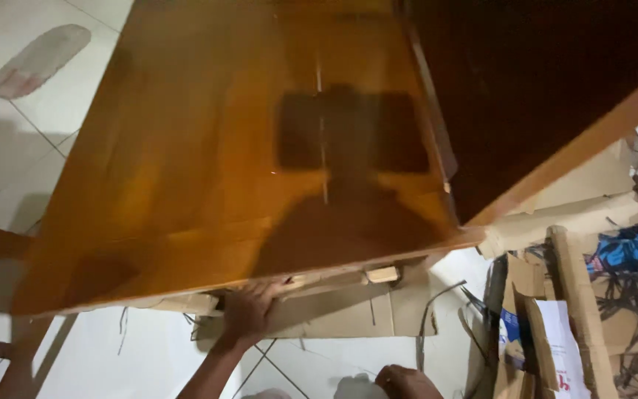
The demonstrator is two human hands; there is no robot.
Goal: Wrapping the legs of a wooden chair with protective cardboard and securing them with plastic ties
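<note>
At the bottom edge, the right hand (406, 382) showed only as a knuckled back low over the white tiled floor (112, 362); whether its grip was open or closed could not be told. Just beyond, the left hand (249, 310) reached forward, its grip clamped on the near underside edge of a glossy orange-brown wooden board (186, 185), fingers curled up under the rim. The board tilted away from the person and filled most of the view, a dark shadow lying across its middle. Under its near edge a flat sheet of brown cardboard (356, 314) lay on the floor, with a small pale wooden block (382, 274) showing beneath the rim. To the right stood a heap of torn cardboard boxes (555, 295), among them a white panel with red print (559, 347) and a blue printed patch (633, 251), tangled with dark straps. Further off, upper left, an oval pale mat (38, 59) lay on the tiles.
</note>
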